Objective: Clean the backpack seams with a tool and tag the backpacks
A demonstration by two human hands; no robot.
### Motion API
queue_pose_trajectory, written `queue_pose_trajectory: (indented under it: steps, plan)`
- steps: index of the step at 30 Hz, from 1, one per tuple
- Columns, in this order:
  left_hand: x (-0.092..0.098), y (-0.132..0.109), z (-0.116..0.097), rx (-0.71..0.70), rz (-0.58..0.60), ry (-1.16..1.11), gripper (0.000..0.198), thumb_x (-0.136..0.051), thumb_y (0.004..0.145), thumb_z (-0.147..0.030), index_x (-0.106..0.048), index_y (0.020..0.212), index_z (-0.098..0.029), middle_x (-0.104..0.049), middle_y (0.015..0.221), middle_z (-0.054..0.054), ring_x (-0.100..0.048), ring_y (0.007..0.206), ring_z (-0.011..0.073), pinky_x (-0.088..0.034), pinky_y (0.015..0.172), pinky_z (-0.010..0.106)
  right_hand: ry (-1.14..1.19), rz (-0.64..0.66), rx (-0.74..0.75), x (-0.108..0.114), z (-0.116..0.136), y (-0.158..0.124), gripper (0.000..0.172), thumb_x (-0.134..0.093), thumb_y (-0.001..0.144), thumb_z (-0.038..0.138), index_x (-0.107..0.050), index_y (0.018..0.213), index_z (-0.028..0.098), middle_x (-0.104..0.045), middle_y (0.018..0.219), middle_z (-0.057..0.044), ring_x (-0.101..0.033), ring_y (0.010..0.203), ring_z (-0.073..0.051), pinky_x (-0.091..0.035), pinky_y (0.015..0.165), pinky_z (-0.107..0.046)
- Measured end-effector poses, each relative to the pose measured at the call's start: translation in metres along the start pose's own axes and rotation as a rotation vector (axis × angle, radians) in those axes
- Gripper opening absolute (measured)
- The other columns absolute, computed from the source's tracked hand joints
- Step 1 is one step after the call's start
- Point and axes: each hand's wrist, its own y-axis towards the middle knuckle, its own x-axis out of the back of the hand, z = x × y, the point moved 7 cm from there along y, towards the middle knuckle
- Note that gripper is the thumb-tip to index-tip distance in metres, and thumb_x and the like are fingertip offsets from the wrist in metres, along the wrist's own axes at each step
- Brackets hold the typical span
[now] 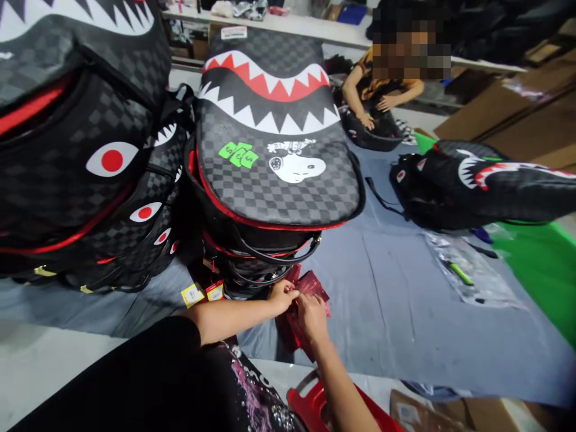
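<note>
Close together at the table's front edge, my two hands work among shiny dark-red packets or tags [310, 287]. My left hand [282, 297] has thumb and fingers pinched together; whatever is between them is too small to name. Fingers bent, my right hand [312, 315] closes over part of the red pieces, and its grip is partly hidden. Just beyond them stands a stack of black-and-grey checkered backpacks [279, 186] with shark-teeth prints, the top one also carrying a white dog head and green notes. Dark carry handles [279, 259] hang at its near side.
Larger shark-print backpacks [112, 120] crowd the left. Yellow-edged tags [192, 295] lie by the stack. On the right are another backpack [486, 186] and clear plastic bags [477, 270] on the grey cloth [360, 288]. A co-worker [382, 90] handles a black bag behind. A red stool [310, 402] stands below.
</note>
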Motion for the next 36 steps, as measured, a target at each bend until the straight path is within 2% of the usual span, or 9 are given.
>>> queue_pose_trajectory:
  steps: [5,10,14,17,19,23,28,32,36]
  plan:
    - [0.001,-0.005,-0.003,0.012,0.016,0.065,0.022,-0.041,0.091,-0.018,-0.061,0.100,-0.012,-0.071,0.095,0.009,-0.068,0.068,0.0120,-0.052,0.062,0.023,-0.273,-0.057,-0.188,0.007,-0.038,-0.013,0.026,-0.043,0.087,0.015,-0.069,0.084,0.018,-0.068,0.073,-0.009,-0.062,0.074,-0.023,-0.036,0.078,-0.039]
    - [0.032,-0.039,-0.022,-0.145,0.095,0.192,0.057,-0.077,0.065,-0.019,-0.060,0.120,-0.017,-0.068,0.119,0.013,-0.065,0.109,0.0248,-0.051,0.096,0.036,-0.151,-0.574,-0.297,0.070,-0.045,-0.024,0.030,-0.041,0.088,0.023,-0.070,0.091,0.016,-0.071,0.076,-0.010,-0.062,0.068,-0.023,-0.040,0.069,-0.037]
    - [0.066,-0.101,-0.056,-0.448,0.215,0.207,0.040,-0.068,0.079,-0.027,-0.066,0.119,-0.021,-0.070,0.117,0.008,-0.067,0.106,0.0215,-0.050,0.100,0.036,-0.056,-0.890,-0.177,0.128,0.024,-0.046,0.025,-0.049,0.092,0.028,-0.070,0.095,0.015,-0.072,0.079,-0.010,-0.065,0.072,-0.022,-0.046,0.074,-0.036]
    - [0.111,-0.158,-0.102,-0.917,0.087,0.150,0.036,-0.063,0.088,-0.031,-0.065,0.121,-0.020,-0.069,0.120,0.010,-0.064,0.110,0.0211,-0.050,0.100,0.037,0.026,-0.911,-0.001,0.149,0.104,-0.058,0.017,-0.055,0.092,0.021,-0.068,0.102,0.016,-0.074,0.083,-0.008,-0.067,0.076,-0.019,-0.049,0.076,-0.032]
    - [0.143,-0.185,-0.121,-1.080,0.009,0.103,0.028,-0.064,0.088,-0.030,-0.068,0.114,-0.019,-0.071,0.116,0.010,-0.064,0.111,0.0211,-0.051,0.100,0.037,0.118,-0.830,0.123,0.148,0.156,-0.056,0.016,-0.055,0.092,0.020,-0.068,0.101,0.018,-0.074,0.086,-0.008,-0.068,0.077,-0.018,-0.052,0.074,-0.031]
    - [0.195,-0.201,-0.129,-1.051,-0.057,0.025,0.009,-0.063,0.089,-0.024,-0.072,0.089,-0.020,-0.074,0.096,0.006,-0.068,0.095,0.0174,-0.055,0.090,0.033,0.402,-0.655,0.131,0.131,0.225,-0.037,0.020,-0.050,0.094,0.023,-0.069,0.098,0.020,-0.075,0.088,-0.008,-0.070,0.075,-0.020,-0.056,0.069,-0.033]
    - [0.252,-0.212,-0.125,-1.063,-0.179,-0.003,0.010,-0.062,0.089,-0.023,-0.068,0.083,-0.019,-0.074,0.094,0.006,-0.069,0.092,0.0172,-0.055,0.089,0.034,0.611,-0.504,0.164,0.122,0.280,-0.010,0.024,-0.047,0.094,0.025,-0.071,0.092,0.022,-0.075,0.084,-0.006,-0.070,0.073,-0.020,-0.057,0.069,-0.033]
    - [0.297,-0.203,-0.130,-0.969,-0.239,-0.070,0.009,-0.057,0.093,-0.025,-0.063,0.093,-0.019,-0.075,0.094,0.004,-0.071,0.087,0.0145,-0.056,0.080,0.028,0.535,-0.485,0.197,0.143,0.304,0.015,0.028,-0.049,0.095,0.029,-0.067,0.115,0.021,-0.074,0.102,-0.009,-0.070,0.086,-0.020,-0.056,0.080,-0.034]
    - [0.326,-0.197,-0.154,-1.028,-0.371,0.128,0.009,-0.060,0.091,-0.024,-0.062,0.085,-0.018,-0.071,0.077,0.000,-0.068,0.070,0.0121,-0.052,0.067,0.023,0.232,-0.575,0.038,0.175,0.313,0.051,0.052,-0.049,0.095,0.031,-0.041,0.144,0.016,-0.073,0.089,-0.006,-0.066,0.067,-0.018,-0.049,0.061,-0.028]
